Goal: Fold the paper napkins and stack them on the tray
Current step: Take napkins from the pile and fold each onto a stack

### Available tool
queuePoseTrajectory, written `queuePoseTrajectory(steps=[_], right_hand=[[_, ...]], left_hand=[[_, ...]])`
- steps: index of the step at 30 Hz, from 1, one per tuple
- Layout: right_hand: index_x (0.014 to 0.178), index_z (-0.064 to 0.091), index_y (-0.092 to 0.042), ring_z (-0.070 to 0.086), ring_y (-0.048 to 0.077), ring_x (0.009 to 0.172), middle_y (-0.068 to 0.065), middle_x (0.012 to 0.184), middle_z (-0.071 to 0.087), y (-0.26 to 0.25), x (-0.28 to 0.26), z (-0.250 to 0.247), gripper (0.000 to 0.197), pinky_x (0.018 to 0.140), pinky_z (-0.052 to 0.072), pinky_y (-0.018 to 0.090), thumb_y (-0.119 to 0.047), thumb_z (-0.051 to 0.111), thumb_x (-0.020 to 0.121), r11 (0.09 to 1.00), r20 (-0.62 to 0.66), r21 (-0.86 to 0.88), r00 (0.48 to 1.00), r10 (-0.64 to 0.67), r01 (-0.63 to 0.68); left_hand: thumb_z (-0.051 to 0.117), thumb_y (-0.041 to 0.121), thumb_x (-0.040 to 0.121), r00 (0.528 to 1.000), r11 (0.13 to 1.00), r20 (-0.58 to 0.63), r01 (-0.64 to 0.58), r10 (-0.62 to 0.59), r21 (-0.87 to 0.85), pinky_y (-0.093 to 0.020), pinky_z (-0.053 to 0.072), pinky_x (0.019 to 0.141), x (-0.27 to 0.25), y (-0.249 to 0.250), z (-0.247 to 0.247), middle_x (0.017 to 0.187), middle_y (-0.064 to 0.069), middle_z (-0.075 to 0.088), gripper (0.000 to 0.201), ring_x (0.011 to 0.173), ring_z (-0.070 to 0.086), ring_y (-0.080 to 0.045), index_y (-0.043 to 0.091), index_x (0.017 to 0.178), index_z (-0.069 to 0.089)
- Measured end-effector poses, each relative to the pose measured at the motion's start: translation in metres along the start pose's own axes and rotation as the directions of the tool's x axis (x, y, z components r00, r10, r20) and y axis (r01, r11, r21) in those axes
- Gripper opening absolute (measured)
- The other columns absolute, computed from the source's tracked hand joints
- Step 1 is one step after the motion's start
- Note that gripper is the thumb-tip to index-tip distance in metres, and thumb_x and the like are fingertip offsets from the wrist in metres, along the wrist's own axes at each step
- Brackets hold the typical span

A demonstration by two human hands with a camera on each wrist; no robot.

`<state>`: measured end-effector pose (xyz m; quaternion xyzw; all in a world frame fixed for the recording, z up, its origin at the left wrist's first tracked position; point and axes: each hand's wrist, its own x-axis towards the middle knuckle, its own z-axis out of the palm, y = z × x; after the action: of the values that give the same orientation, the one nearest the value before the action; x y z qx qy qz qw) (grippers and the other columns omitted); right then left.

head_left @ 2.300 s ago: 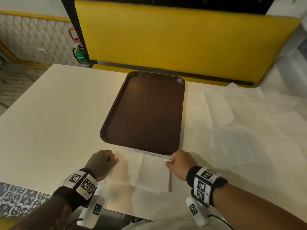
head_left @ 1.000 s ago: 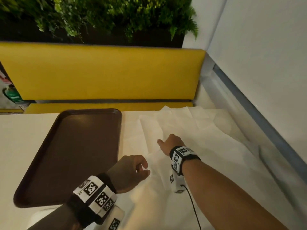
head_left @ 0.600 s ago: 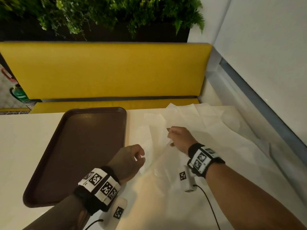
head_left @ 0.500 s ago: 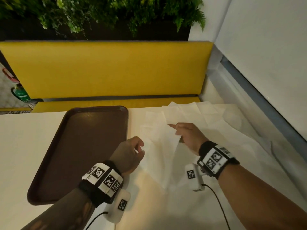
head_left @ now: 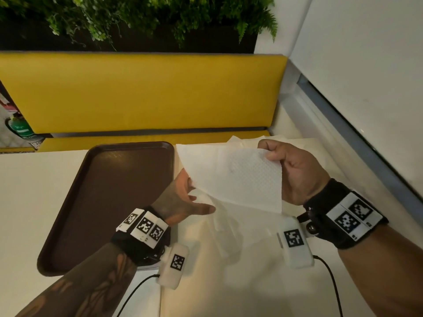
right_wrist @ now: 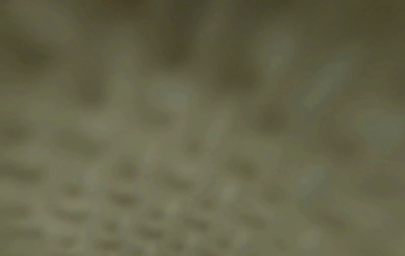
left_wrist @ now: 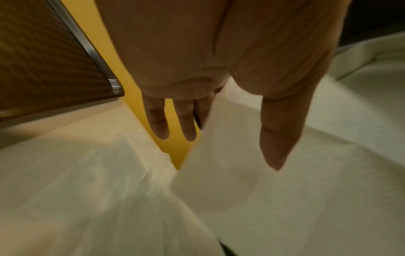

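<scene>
In the head view my right hand [head_left: 295, 172] pinches the upper right corner of a white embossed napkin [head_left: 238, 179] and holds it in the air above the table. My left hand [head_left: 190, 195] is at the napkin's lower left edge with straight fingers and the thumb spread out. In the left wrist view the napkin [left_wrist: 252, 181] runs between the straight fingers [left_wrist: 173, 124] and the thumb, with no clear pinch. The brown tray [head_left: 109, 197] lies on the left with nothing on it. The right wrist view shows only blurred embossed paper against the lens.
Several loose unfolded napkins [head_left: 231, 239] cover the table's right half under both hands. A yellow bench back [head_left: 142, 92] stands behind the table, with plants above it. A white wall [head_left: 366, 88] borders the right side. The tray's corner [left_wrist: 65, 69] is beside my left hand.
My right hand has lifted one napkin off the pile and drawn it up and toward me. My left hand has opened and risen to the napkin's left edge.
</scene>
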<state>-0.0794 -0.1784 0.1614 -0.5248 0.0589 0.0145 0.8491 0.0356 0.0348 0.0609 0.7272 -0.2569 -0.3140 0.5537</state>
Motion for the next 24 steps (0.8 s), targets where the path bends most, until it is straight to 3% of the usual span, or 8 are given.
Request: queuePoseTrajectory(steps=[4, 6, 10, 14, 16, 18, 21, 24], right_hand=[[0.072, 0.042, -0.014, 0.049, 0.018, 0.064, 0.004, 0.071, 0.046, 0.003, -0.004, -0.011, 0.018, 0.06, 0.046, 0.03, -0.025, 0.051, 0.082, 0.994, -0.165, -0.028, 0.981, 0.099, -0.105], [0.073, 0.052, -0.017, 0.053, 0.017, 0.066, 0.002, 0.072, 0.052, 0.008, -0.004, -0.014, 0.017, 0.065, 0.044, 0.032, -0.029, 0.052, 0.085, 0.99, -0.258, -0.017, 0.957, 0.131, -0.141], [0.088, 0.061, -0.02, 0.06, 0.022, 0.076, 0.004, 0.084, 0.062, 0.015, -0.01, -0.019, 0.03, 0.068, 0.046, 0.034, -0.045, 0.045, 0.093, 0.983, -0.278, 0.083, 0.943, 0.183, -0.166], [0.134, 0.05, -0.025, 0.066, 0.026, 0.102, 0.009, 0.117, 0.068, 0.02, -0.016, -0.028, 0.041, 0.074, 0.056, 0.04, -0.038, 0.051, 0.094, 0.998, -0.204, -0.055, 0.979, 0.001, -0.013], [0.143, 0.028, -0.038, 0.066, 0.028, 0.108, 0.014, 0.121, 0.067, 0.023, -0.018, -0.037, 0.088, 0.079, 0.057, 0.042, -0.028, 0.08, 0.073, 0.99, -0.171, -0.139, 0.984, -0.054, 0.031], [0.145, 0.024, -0.039, 0.064, 0.03, 0.113, 0.018, 0.122, 0.065, 0.025, -0.02, -0.038, 0.12, 0.084, 0.056, 0.044, -0.024, 0.096, 0.049, 0.97, -0.111, -0.232, 0.989, -0.094, 0.066], [0.13, 0.053, -0.03, 0.064, 0.024, 0.111, 0.01, 0.121, 0.066, 0.028, -0.024, -0.033, 0.094, 0.085, 0.056, 0.036, -0.03, 0.095, 0.047, 0.908, -0.079, -0.408, 0.987, -0.136, 0.092], [0.111, 0.066, -0.029, 0.062, 0.008, 0.108, -0.007, 0.116, 0.065, 0.032, -0.023, -0.027, 0.066, 0.089, 0.051, 0.026, -0.033, 0.093, 0.051, 0.699, -0.048, -0.714, 0.993, -0.108, 0.041]], left_hand=[[0.084, 0.03, 0.062, 0.978, 0.975, -0.077, -0.203, 0.196, -0.091, -0.042, 0.056, 0.086, -0.014, 0.02, -0.002, 0.106, -0.001, 0.073, 0.048, 0.1, 0.069, -0.02, 0.021, 0.105, 0.067], [0.08, 0.034, 0.065, 0.966, 0.964, -0.102, -0.249, 0.239, -0.093, -0.036, 0.057, 0.084, -0.02, 0.027, -0.004, 0.101, 0.0, 0.074, 0.036, 0.096, 0.07, -0.019, 0.022, 0.098, 0.072], [0.08, 0.058, 0.054, 0.964, 0.964, -0.141, -0.243, 0.227, -0.108, -0.031, 0.059, 0.076, -0.028, 0.031, -0.011, 0.096, 0.002, 0.075, 0.045, 0.09, 0.071, -0.018, 0.032, 0.09, 0.074], [0.082, 0.05, 0.056, 0.943, 0.968, -0.248, -0.243, 0.222, -0.059, -0.03, 0.059, 0.073, -0.027, 0.032, -0.015, 0.095, -0.003, 0.073, 0.054, 0.092, 0.07, -0.021, 0.024, 0.1, 0.065], [0.078, 0.033, 0.058, 0.908, 0.974, -0.36, -0.228, 0.215, 0.007, -0.026, 0.059, 0.068, -0.026, 0.032, -0.016, 0.091, 0.002, 0.069, 0.062, 0.087, 0.07, -0.018, 0.018, 0.111, 0.051], [0.078, 0.026, 0.059, 0.865, 0.968, -0.435, -0.24, 0.25, 0.078, -0.021, 0.057, 0.062, -0.025, 0.032, -0.017, 0.085, 0.005, 0.069, 0.074, 0.076, 0.07, -0.01, 0.021, 0.122, 0.04], [0.079, 0.023, 0.063, 0.865, 0.958, -0.414, -0.277, 0.284, 0.079, -0.025, 0.057, 0.063, -0.029, 0.031, -0.018, 0.084, -0.002, 0.072, 0.078, 0.074, 0.072, -0.011, 0.028, 0.128, 0.036], [0.077, 0.013, 0.069, 0.865, 0.942, -0.374, -0.295, 0.335, 0.16, -0.019, 0.057, 0.066, -0.032, 0.034, -0.02, 0.095, 0.002, 0.07, 0.056, 0.08, 0.07, -0.004, 0.018, 0.119, 0.053]])
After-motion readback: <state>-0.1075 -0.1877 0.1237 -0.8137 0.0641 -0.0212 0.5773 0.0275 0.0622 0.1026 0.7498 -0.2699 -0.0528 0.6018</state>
